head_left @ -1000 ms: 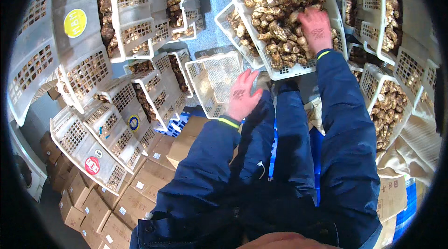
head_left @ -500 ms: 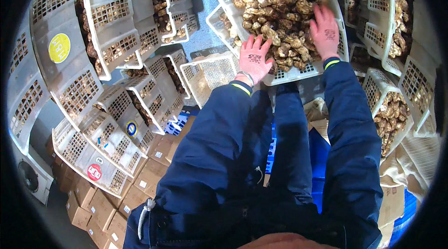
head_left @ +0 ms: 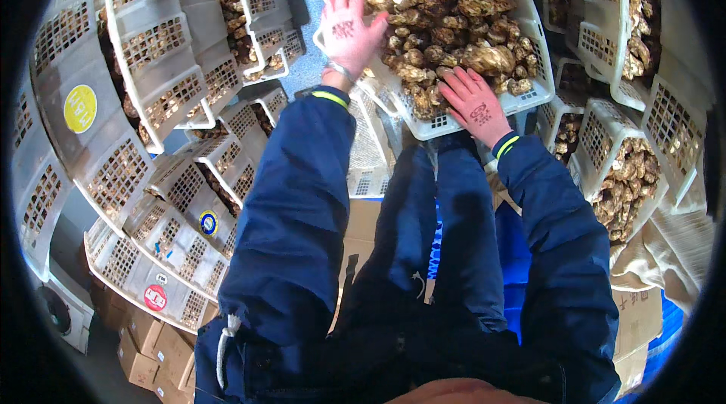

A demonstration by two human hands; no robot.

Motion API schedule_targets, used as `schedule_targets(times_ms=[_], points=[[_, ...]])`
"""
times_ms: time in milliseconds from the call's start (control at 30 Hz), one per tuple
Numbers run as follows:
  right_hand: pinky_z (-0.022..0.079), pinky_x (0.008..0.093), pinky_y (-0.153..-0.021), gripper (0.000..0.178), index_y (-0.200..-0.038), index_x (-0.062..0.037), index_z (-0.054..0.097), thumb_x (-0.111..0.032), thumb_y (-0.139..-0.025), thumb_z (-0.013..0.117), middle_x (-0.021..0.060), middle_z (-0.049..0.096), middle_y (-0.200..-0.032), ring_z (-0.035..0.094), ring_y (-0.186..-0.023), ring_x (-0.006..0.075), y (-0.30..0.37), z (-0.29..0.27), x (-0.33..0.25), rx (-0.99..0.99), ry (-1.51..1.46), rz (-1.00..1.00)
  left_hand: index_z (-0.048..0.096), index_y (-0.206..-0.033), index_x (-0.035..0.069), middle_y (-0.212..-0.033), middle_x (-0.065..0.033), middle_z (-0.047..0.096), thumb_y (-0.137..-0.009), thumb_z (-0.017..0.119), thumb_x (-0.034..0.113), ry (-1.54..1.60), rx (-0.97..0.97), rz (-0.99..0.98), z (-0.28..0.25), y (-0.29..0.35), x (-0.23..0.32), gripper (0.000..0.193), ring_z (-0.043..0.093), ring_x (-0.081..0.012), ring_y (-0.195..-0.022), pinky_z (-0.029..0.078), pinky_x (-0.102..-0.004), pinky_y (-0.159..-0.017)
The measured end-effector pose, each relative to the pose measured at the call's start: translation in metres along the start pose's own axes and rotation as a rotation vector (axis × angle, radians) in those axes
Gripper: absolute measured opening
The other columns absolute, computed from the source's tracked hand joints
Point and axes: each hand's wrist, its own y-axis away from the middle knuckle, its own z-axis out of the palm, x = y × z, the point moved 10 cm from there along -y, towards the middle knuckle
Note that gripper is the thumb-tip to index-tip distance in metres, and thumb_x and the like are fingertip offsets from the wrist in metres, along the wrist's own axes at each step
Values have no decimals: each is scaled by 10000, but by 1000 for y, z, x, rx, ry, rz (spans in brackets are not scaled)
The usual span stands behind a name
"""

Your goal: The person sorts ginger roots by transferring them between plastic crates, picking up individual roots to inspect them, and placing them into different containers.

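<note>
Dark blue trouser legs [head_left: 454, 253] nearest, over brown cardboard boxes [head_left: 144, 343]. Right hand [head_left: 473, 105], pink-gloved, fingers spread flat on shells at near rim of white perforated plastic crate [head_left: 454, 122]. Left hand [head_left: 346, 26] open, splayed against crate's left edge. Crate heaped with rough brown oysters [head_left: 446, 18]. Stacked white crates [head_left: 151, 63] beyond, left.

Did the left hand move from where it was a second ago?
Yes. The left hand went from the empty crate below up to the far-left rim of the white crate full of shells, and now rests spread open there.
</note>
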Motion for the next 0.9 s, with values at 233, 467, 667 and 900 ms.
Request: schedule_targets(times_ms=[233, 467, 667, 900], points=[[259, 480, -1034, 443, -1196, -71, 509, -206, -783, 594, 157, 466, -1270, 371, -1242, 338, 21, -66, 75, 345, 39, 406, 485, -1256, 144, -1395, -164, 348, -758, 636, 401, -284, -170, -7, 42, -2, -45, 581, 326, -330, -1280, 291, -470, -1009], [241, 447, -1062, 570, -1293, -70, 434, -297, -797, 599, 155, 415, -1333, 350, -1255, 341, -21, -43, 74, 321, -74, 352, 501, -1228, 107, -1335, -172, 418, -778, 633, 329, -25, 26, 178, 25, -47, 26, 519, 368, -363, -1242, 304, -457, -1015], [289, 423, -1032, 570, -1309, -50, 408, -261, -808, 580, 152, 427, -1320, 361, -1248, 335, -27, -36, 70, 302, -142, 358, 536, -1189, 93, -1243, -173, 492, -781, 602, 432, 97, -163, -37, 65, -71, 10, 535, 470, -339, -1141, 388, -385, -953], [309, 432, -1013, 524, -1276, -60, 436, -256, -812, 578, 170, 434, -1289, 381, -1218, 351, 10, -30, 80, 349, -154, 490, 599, -1038, 81, -1046, -120, 616, -833, 532, 362, -10, -243, -344, 49, -55, 3, 354, 588, -273, -963, 461, -382, -833]])
